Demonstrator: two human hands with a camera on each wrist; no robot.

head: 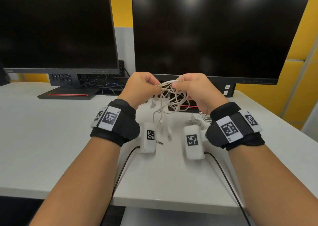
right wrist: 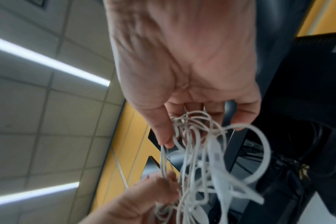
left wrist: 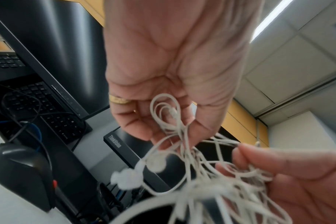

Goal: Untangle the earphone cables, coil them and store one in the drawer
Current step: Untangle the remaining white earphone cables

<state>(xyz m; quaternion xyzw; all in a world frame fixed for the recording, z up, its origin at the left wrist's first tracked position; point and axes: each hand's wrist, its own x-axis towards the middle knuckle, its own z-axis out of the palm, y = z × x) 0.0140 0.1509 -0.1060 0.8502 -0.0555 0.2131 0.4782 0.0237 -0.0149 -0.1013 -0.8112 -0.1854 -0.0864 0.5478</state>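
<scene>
Tangled white earphone cables (head: pixel 173 96) pinched between left hand (head: pixel 140 88) and right hand (head: pixel 197 89), held up above the white tabletop (head: pixel 51 139) in front of two dark monitors (head: pixel 215 33). Loose ends and earbuds dangling below. Second white cable bundle (head: pixel 197 120) lying on the tabletop beside the right wrist.

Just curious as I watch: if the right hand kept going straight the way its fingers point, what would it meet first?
Probably the left hand: the right hand points across at it, with only the tangled earphone cables between them. Depth is hard to judge.
</scene>
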